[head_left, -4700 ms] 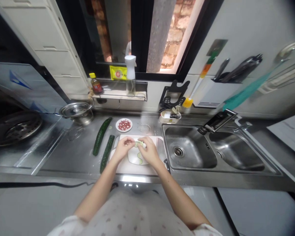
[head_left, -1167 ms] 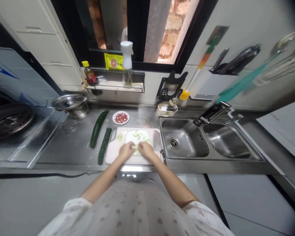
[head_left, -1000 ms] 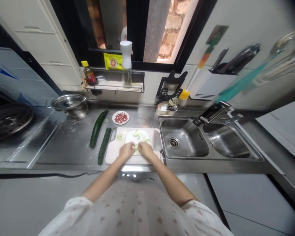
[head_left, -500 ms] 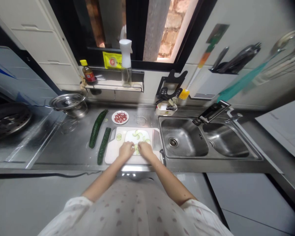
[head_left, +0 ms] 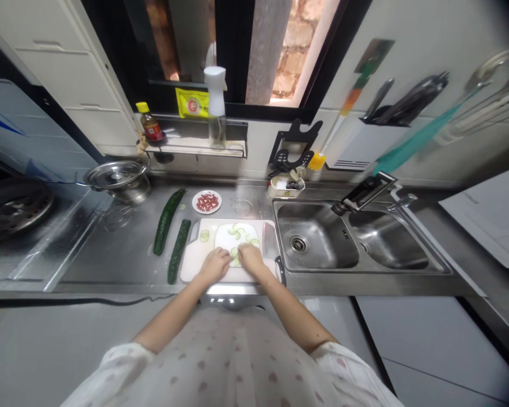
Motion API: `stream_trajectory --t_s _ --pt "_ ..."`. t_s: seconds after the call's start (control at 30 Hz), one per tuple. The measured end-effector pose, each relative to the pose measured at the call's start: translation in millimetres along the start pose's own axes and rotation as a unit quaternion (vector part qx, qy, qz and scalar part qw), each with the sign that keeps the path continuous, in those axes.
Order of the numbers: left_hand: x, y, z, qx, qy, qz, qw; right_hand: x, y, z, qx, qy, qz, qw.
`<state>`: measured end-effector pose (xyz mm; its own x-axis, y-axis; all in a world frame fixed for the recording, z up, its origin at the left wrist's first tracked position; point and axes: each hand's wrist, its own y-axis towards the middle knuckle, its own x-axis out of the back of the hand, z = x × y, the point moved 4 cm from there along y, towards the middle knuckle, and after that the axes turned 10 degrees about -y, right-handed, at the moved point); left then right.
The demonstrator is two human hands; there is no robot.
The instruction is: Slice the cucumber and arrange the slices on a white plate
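Head view: left hand [head_left: 214, 265] and right hand [head_left: 251, 259] are curled, fingertips meeting at thin pale green cucumber slices [head_left: 236, 261] between them; grip unclear. The slices sit on a white plate [head_left: 223, 240] on the cutting board [head_left: 190, 267], with whole cucumbers [head_left: 165, 226] to the left.

The board [head_left: 192, 267] lies at the near edge of the counter [head_left: 123, 257]. On it sits a plate [head_left: 224, 240] with slices [head_left: 236, 230] on it. Two cucumbers [head_left: 167, 220] lie side by side just left of the board. A dish [head_left: 206, 202] stands behind the board, a pot [head_left: 117, 180] is at the far left, and the sink [head_left: 322, 264] is just to the right.
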<state>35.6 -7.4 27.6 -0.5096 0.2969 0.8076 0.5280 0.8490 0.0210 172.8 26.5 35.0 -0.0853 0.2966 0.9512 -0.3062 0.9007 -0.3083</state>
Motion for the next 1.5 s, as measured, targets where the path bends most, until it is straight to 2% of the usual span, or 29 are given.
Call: stream_trajectory --t_s 0.37,0.5,0.6,1.03,1.33,1.5 --pt "-5.6 -4.5 0.7 0.009 0.031 -0.007 0.999 -1.7 -7.5 -1.3 -0.02 -0.014 -0.022 0.999" --pt "-6.8 -3.6 0.9 0.001 0.064 -0.031 0.997 -4.0 -10.5 -2.9 -0.04 -0.016 -0.015 0.999" --pt "-7.3 -0.7 0.6 0.0 0.079 -0.029 0.996 -7.1 -10.4 -3.3 -0.044 -0.016 -0.006 0.999" --pt "-6.6 1.3 -3.9 0.012 0.112 0.004 0.994 -11.2 -9.6 -6.3 -0.031 -0.013 0.0 0.999" --pt "-9.4 0.8 -11.3 0.023 0.135 -0.003 0.991 -9.4 -11.6 -6.5 -0.022 -0.01 -0.005 1.0" --pt "-8.9 0.9 -13.1 0.031 0.126 -0.03 0.991 -4.8 -11.7 -10.3 -0.033 -0.005 -0.011 0.999"
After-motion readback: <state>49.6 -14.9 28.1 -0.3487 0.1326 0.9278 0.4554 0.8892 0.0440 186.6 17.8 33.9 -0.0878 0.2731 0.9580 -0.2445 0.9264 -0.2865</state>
